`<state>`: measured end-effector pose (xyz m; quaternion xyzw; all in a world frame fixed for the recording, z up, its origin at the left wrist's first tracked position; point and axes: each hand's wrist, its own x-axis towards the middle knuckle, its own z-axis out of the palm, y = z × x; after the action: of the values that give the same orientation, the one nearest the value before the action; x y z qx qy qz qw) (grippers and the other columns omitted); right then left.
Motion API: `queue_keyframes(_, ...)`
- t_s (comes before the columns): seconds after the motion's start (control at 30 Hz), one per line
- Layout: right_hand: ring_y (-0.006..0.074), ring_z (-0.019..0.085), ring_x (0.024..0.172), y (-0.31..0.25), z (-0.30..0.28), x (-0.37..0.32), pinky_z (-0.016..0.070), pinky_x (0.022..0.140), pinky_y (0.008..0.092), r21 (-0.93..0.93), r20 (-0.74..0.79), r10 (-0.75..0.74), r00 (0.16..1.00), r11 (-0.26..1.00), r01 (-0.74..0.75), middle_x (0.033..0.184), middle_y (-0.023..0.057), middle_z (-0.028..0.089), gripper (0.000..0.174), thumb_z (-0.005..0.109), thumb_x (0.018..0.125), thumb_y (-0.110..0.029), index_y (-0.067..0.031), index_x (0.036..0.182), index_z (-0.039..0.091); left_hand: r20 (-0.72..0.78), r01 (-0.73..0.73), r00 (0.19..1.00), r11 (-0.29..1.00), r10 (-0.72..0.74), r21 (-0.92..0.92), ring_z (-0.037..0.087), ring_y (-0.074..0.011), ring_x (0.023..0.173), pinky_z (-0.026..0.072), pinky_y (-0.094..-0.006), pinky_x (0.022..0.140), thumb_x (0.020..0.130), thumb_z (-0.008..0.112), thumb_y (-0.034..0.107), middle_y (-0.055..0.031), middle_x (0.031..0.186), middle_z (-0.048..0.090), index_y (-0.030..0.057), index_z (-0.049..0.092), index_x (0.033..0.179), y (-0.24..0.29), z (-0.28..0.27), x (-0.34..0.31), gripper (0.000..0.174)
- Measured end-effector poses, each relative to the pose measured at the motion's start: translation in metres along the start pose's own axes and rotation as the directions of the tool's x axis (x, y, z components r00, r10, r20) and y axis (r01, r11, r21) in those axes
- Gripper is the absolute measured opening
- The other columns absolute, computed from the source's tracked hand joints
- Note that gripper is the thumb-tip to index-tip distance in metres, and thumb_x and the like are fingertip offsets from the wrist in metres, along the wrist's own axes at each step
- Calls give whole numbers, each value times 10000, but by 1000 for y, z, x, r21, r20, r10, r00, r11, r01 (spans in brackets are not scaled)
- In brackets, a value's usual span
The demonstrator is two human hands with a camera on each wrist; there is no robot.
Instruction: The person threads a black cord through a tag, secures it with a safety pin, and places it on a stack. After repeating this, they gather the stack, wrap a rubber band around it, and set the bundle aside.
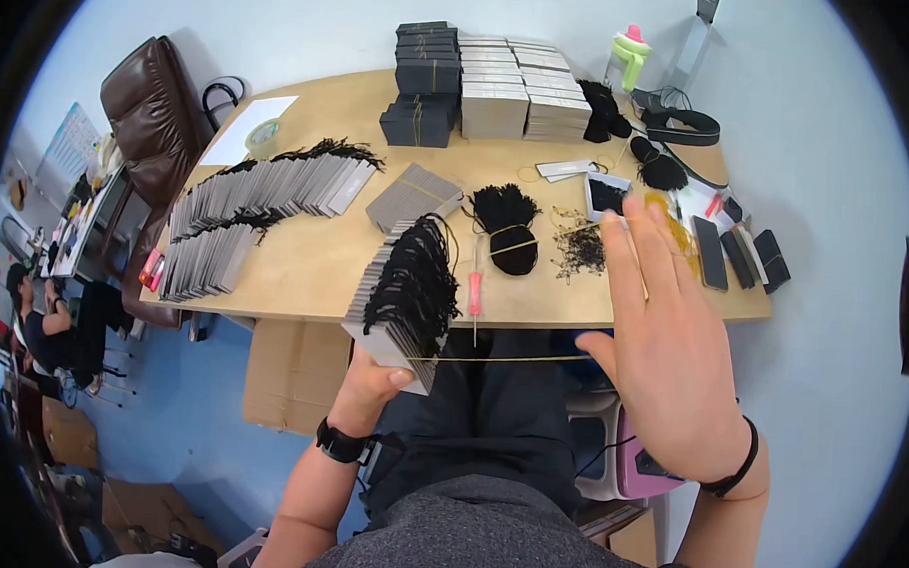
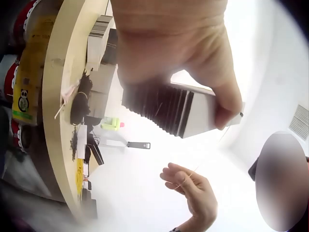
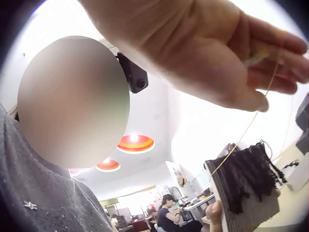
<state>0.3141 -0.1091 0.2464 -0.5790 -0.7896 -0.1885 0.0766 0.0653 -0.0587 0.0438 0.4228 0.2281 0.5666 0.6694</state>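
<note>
My left hand (image 1: 376, 389) grips a thick stack of grey tags (image 1: 366, 306) at its lower end, above the table's front edge. Black cords (image 1: 412, 283) hang in a bunch over the tags. A thin yellow rubber band (image 1: 512, 360) runs taut from the stack's lower end to my right hand (image 1: 672, 372). That hand is held up on the right with its fingers straight. In the right wrist view the rubber band (image 3: 246, 130) passes the thumb and reaches the fingers (image 3: 275, 77). The left wrist view shows the left thumb (image 2: 227, 104) pressing the stack's pale end face.
Rows of corded tags (image 1: 277, 200) lie on the table's left. Near the middle are a banded grey stack (image 1: 398, 194), a black cord bundle (image 1: 507, 221) and a red-handled tool (image 1: 475, 293). Black stacks (image 1: 417, 122) and pale stacks (image 1: 496, 110) stand behind; a phone (image 1: 709, 253) lies right.
</note>
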Motion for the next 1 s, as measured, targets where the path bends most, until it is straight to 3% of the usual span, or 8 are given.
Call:
queue_keyframes(0.13, 273, 467, 1417, -16, -15, 1, 433, 1093, 371, 80, -198, -388, 900, 909, 410, 1501, 123, 504, 527, 597, 912, -146, 21, 1406, 522, 7, 63, 998, 996, -63, -55, 557, -249, 1270, 477, -397, 1058, 630, 910, 351, -130, 1359, 557, -16, 375, 1483, 16, 18, 1, 1072)
queue_keyframes(0.33, 221, 610, 1182, -60, 3, 19, 515, 950, 325, 161, -163, -675, 720, 702, 694, 1310, 106, 598, 418, 610, 842, -86, -25, 1251, 547, 298, 288, 884, 922, -360, 260, 518, -219, 1317, 399, -383, 1119, 647, 894, 253, -113, 1413, 544, -29, 425, 1463, 20, 2, -3, 982)
queue_keyframes(0.57, 389, 651, 980, -7, 30, 81, 534, 830, 403, 716, 428, -604, 672, 681, 156, 1052, 157, 634, 677, 837, 705, -57, -61, 1230, 409, 239, 366, 912, 925, -334, -100, 460, -256, 1392, 382, -393, 1148, 544, 954, 359, -153, 1502, 475, 7, 319, 1549, 27, 7, -33, 1240)
queue_keyframes(0.7, 243, 671, 1032, 2, 87, 75, 543, 872, 355, 975, 208, -668, 714, 200, -97, 1128, 124, 628, 710, 801, 803, -23, -59, 1369, 374, -92, 407, 866, 801, -491, -439, 451, -319, 1403, 394, -451, 1161, 577, 935, 434, -196, 1534, 432, 35, 320, 1553, 40, 47, -20, 1221)
queue_keyframes(0.77, 180, 671, 937, 0, 110, 65, 546, 777, 308, 929, 197, -331, 923, -236, -283, 1102, 149, 631, 568, 766, 821, -1, -11, 1300, 461, 238, 227, 962, 874, -133, -429, 474, -346, 1381, 426, -483, 1140, 588, 904, 445, -219, 1529, 429, 43, 334, 1550, 10, 21, -15, 1188)
queue_keyframes(0.83, 219, 677, 999, -16, 124, 44, 553, 828, 297, 963, 141, -16, 990, -230, -141, 1244, 169, 587, 457, 750, 848, -8, -1, 1261, 555, 271, 168, 962, 851, -32, -498, 498, -361, 1358, 458, -501, 1113, 566, 892, 447, -237, 1516, 434, 38, 336, 1548, 13, 15, -9, 1201)
queue_keyframes(0.9, 307, 642, 1129, -34, 107, 26, 548, 920, 336, 748, -435, -97, 895, 514, 419, 1299, 162, 575, 496, 778, 825, -64, -15, 1285, 600, 114, 112, 991, 927, -76, -358, 558, -359, 1263, 501, -501, 1062, 479, 903, 677, -253, 1457, 481, 23, 345, 1533, 17, 15, -11, 1360)
queue_keyframes(1.0, 369, 547, 1280, -77, 136, -1, 498, 1046, 428, 707, -456, -192, 869, 514, 485, 1386, 170, 541, 617, 805, 796, -158, -4, 1352, 587, 140, 86, 990, 916, -33, -392, 557, -331, 1298, 466, -451, 1115, 632, 859, 434, -199, 1471, 492, 5, 363, 1518, 18, 12, -3, 1102)
